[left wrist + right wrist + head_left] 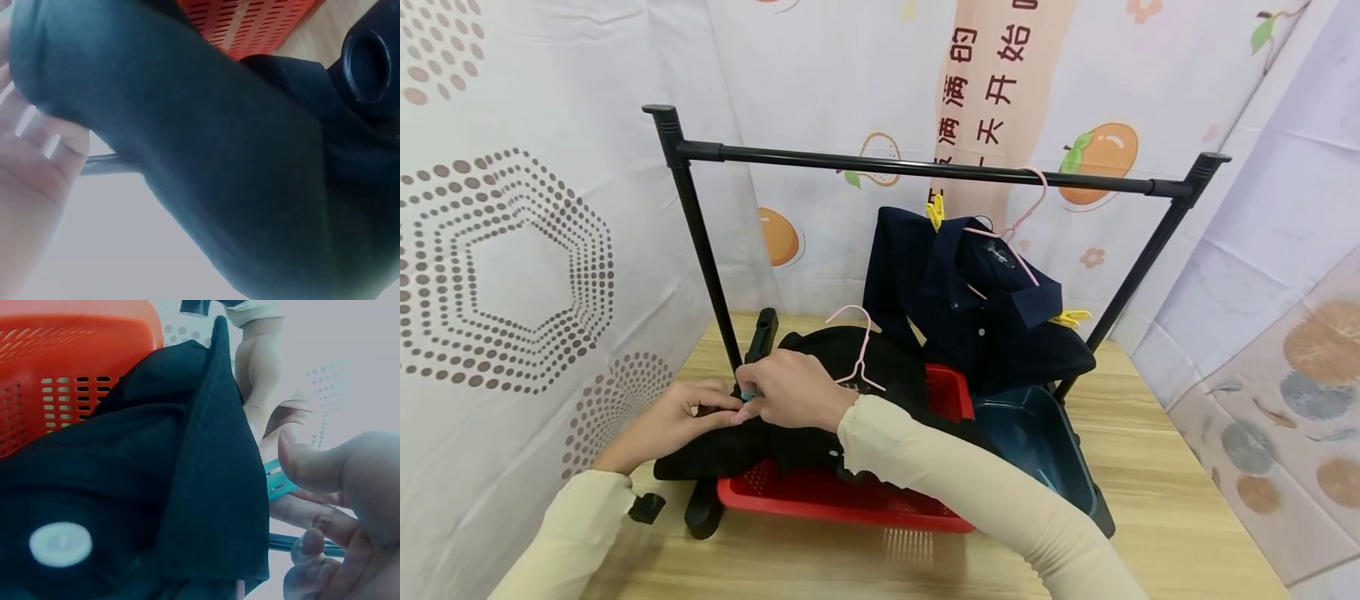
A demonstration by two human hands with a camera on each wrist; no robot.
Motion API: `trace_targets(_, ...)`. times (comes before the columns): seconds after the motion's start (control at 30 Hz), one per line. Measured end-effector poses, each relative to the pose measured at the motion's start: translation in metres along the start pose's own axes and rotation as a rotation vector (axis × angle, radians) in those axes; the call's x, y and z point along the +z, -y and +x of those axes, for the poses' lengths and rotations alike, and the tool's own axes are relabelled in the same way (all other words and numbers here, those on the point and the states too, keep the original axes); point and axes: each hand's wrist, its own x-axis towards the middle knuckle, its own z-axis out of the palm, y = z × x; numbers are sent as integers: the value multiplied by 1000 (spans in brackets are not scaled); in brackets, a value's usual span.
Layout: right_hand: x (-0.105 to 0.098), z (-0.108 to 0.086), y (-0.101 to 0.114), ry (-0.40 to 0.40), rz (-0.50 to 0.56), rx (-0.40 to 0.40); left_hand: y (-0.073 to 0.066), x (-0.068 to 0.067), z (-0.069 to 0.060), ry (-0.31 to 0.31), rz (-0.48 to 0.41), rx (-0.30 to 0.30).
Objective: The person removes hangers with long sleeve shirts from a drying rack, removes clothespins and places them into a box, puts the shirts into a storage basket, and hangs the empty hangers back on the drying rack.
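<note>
A black shirt [718, 454] with a pink hanger [862, 354] in it lies over a red basket [850, 510]. At the shirt's left part, my left hand [681, 421] pinches the cloth. Close against it, my right hand [797, 387] holds a teal clothespin [280, 482] between thumb and fingers, at the cloth's edge. Whether the clothespin's jaws bite the cloth cannot be seen. A white button [60, 544] and the shirt's collar flap [215, 487] fill much of the right wrist view. Dark cloth [187, 125] hides part of the left fingers in the left wrist view.
A black rack [850, 162] stands over the table [1165, 500]. From its bar hangs a navy shirt [1000, 321] on a pink hanger [1032, 208], with yellow clothespins [936, 212] at its shoulders. A dark blue basin [1037, 433] sits right of the basket. Printed curtains [820, 83] surround the table.
</note>
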Motion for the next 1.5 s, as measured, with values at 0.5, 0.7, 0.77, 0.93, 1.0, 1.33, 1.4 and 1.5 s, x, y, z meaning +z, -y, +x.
trace_targets(0.5, -3, -8, 2, -218, 82, -66, 3, 8, 5, -73, 104, 53)
trace_targets(0.7, -13, -18, 2, -273, 163, -88, 1, 6, 4, -75, 102, 51)
trace_targets(0.77, -15, -21, 0, -253, 190, -70, 1, 5, 4, -70, 98, 60)
trace_targets(0.93, -18, -25, -5, -177, 285, -12, 0, 3, 6, -52, 82, 71)
trace_targets(1.0, -18, -27, -8, -158, 315, -6, 0, 3, 6, -44, 76, 65)
trace_targets(1.33, -23, -41, -21, -139, 364, -15, 0, 4, 2, -20, 88, 24)
trace_targets(1.4, -25, -44, -23, -137, 387, -12, 0, 3, 2, -21, 90, 20)
trace_targets(1.5, -28, -50, -28, -143, 418, -8, -1, 3, 3, -19, 90, 19)
